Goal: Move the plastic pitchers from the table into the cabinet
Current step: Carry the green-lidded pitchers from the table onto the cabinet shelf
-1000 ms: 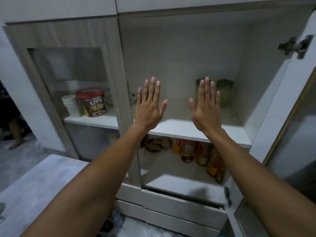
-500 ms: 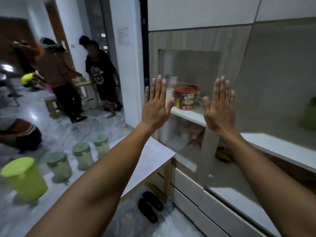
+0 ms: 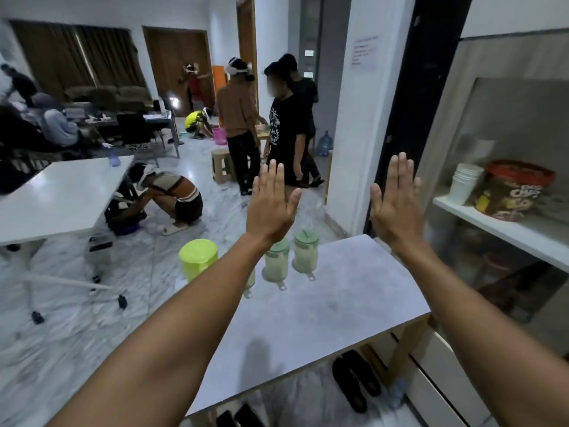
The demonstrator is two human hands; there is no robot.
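Since the earlier frames the view has swung left, away from the open cabinet compartment toward the room, and both raised hands now hover over the worktop (image 3: 323,303). At right, the cabinet (image 3: 505,186) shows a glass door with a cereal tub (image 3: 514,192) and stacked cups (image 3: 463,183) on its shelf. 3 green-lidded plastic pitchers (image 3: 305,251) and 1 lime bucket (image 3: 198,257) stand on the worktop's far end. Left hand (image 3: 271,208) and right hand (image 3: 397,204) hold nothing, fingers flat and pressed together.
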